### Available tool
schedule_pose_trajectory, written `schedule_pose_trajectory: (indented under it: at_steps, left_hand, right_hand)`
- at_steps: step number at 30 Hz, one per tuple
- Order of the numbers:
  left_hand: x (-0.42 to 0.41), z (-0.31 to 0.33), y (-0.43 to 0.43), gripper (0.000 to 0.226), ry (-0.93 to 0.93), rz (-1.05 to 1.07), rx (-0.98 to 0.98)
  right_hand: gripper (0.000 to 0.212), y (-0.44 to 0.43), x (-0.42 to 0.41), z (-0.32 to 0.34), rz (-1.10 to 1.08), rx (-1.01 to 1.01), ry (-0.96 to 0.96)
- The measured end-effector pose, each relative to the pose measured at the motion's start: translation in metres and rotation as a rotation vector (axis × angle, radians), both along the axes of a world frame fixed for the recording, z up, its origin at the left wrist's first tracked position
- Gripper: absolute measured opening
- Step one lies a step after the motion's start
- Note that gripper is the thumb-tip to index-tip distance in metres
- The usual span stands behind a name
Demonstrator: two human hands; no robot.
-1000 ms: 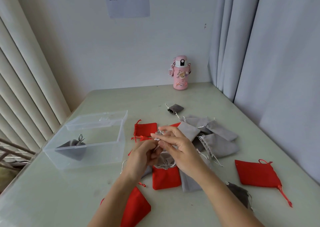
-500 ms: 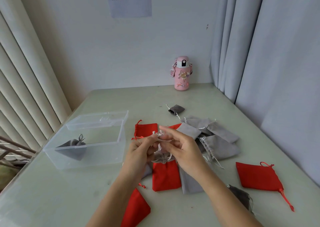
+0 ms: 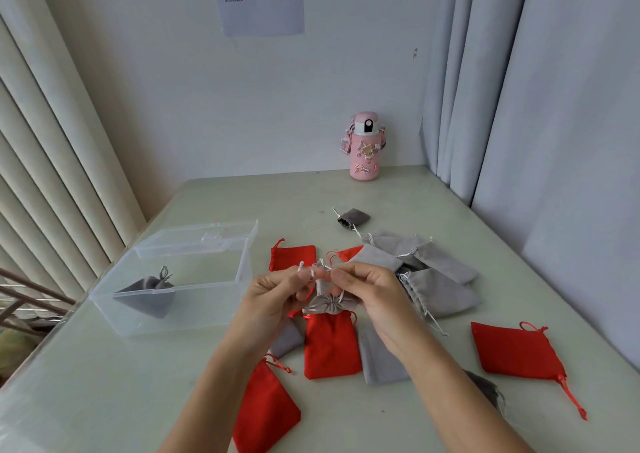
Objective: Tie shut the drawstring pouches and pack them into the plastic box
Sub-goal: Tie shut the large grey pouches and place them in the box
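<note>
On the green table (image 3: 207, 366), your left hand (image 3: 273, 300) and right hand (image 3: 374, 293) pinch the gray pouch (image 3: 329, 305) by its strings (image 3: 320, 269); pull both evenly; the knot seems unfinished.

My left hand (image 3: 277, 296) and right hand (image 3: 374, 296), pinching the cords (image 3: 320, 283), cover most of the grey pouch (image 3: 329, 305); any knot is too small to tell. At 6 o'clock the edge cuts a red pouch (image 3: 263, 407); at 4 o'clock my forearm (image 3: 460, 393) half hides a dark pouch (image 3: 486, 387)
</note>
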State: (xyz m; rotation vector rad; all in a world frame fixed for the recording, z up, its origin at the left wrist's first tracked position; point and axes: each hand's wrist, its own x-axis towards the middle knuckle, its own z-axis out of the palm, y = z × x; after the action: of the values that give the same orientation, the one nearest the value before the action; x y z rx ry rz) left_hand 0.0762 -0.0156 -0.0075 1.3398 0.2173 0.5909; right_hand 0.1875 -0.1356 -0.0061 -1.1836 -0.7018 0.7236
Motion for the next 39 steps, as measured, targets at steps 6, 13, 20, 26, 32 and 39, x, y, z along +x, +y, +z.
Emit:
schedule_pose_trajectory:
  at_steps: [6, 13, 20, 26, 32, 39]
  left_hand:
    - [-0.004, 0.003, 0.000, 0.014, 0.078, 0.185, 0.328]
    - [0.000, -0.002, -0.009, 0.021, 0.069, 0.482, 0.493]
    - [0.004, -0.007, -0.016, 0.031, 0.031, 0.471, 0.508]
    - [0.004, -0.011, -0.021, 0.036, -0.019, 0.508, 0.520]
    - [0.004, -0.009, -0.022, 0.035, -0.083, 0.542, 0.620]
    - [0.007, -0.007, -0.022, 0.023, -0.078, 0.431, 0.416]
  right_hand:
    - [0.017, -0.002, -0.001, 0.005, 0.000, 0.062, 0.080]
    - [0.014, 0.001, -0.006, -0.001, -0.002, -0.010, 0.011]
    - [0.026, 0.003, -0.008, -0.004, 0.071, 0.013, 0.077]
    - [0.032, 0.007, -0.009, -0.008, 0.194, 0.087, 0.402]
    - [0.068, 0.010, -0.009, -0.014, 0.267, 0.140, 0.531]
    - [0.068, 0.016, -0.006, -0.019, 0.205, 0.194, 0.579]
